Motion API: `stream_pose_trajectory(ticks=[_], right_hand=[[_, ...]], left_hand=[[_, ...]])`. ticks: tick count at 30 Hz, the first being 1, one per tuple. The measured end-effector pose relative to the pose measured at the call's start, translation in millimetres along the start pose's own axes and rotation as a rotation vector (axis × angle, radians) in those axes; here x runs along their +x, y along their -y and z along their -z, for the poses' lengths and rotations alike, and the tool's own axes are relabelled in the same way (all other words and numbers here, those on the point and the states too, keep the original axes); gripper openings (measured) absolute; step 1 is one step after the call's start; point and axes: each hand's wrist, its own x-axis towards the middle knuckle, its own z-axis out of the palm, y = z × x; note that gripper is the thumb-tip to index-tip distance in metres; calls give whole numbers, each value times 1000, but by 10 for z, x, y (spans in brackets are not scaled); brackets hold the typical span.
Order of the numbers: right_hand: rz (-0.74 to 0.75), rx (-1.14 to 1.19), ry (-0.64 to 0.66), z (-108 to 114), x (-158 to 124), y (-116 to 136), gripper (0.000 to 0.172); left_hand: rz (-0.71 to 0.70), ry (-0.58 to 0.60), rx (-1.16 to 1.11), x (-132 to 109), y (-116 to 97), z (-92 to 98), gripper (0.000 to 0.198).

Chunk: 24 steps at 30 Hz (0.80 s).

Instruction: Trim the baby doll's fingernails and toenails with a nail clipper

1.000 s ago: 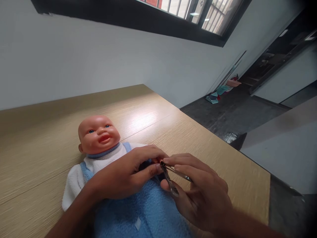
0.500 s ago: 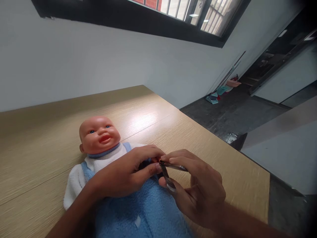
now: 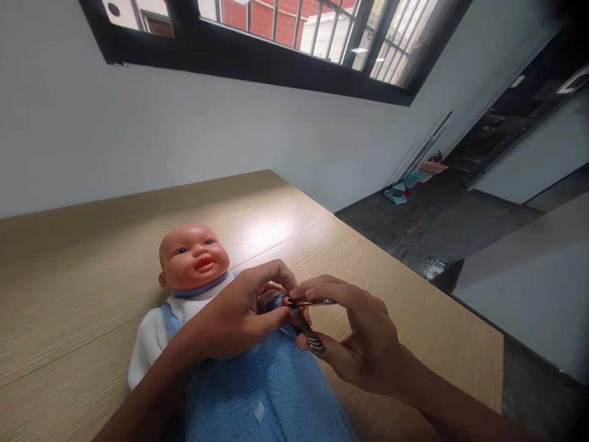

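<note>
A baby doll (image 3: 196, 256) with a bald plastic head lies face up, in a white fleece top and blue fleece overalls (image 3: 257, 374). My left hand (image 3: 246, 310) reaches across its chest, fingers and thumb closed round the doll's hand (image 3: 286, 301), of which only a little orange plastic and a blue cuff show. In my right hand (image 3: 363, 334) is a metal nail clipper (image 3: 314, 341), its two arms spread in a V between the thumb below and the fingers above. The clipper's jaw end meets the doll's hand at my left fingertips; the exact contact is hidden.
The doll rests on a light wooden table (image 3: 105, 245), whose right edge drops to a dark floor (image 3: 391, 233). A grey wall with a dark-framed, barred window (image 3: 257, 58) stands behind. Cleaning tools and a pink basin (image 3: 434, 167) are by the far wall.
The view has tilted up slightly, showing more window. My hands have shifted slightly left in view, and my left fingers are more arched, exposing the doll's cuff. The clipper stays at the doll's hand.
</note>
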Motion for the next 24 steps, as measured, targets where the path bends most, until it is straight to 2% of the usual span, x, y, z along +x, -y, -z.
stream_pose_trajectory(ticks=[8,14,18,21,24], right_hand=[[-10,17,33,-3,-6,-32,33],[-87,82,76,-9,-10,-23,18],[-56,65,83,-22,-13,-11,24],[-27,70,112,-21,-6,-2,10],[-41,70,115,-23,1,8,11]], left_hand=[[-37,-30,23,17,29,13,11],[-29,-12,89,12,25,0,12],[-27,-20,166,1,29,0,14],[-34,-20,224,-2,23,3,11],[-51,-27,260,-1,14,-1,13]])
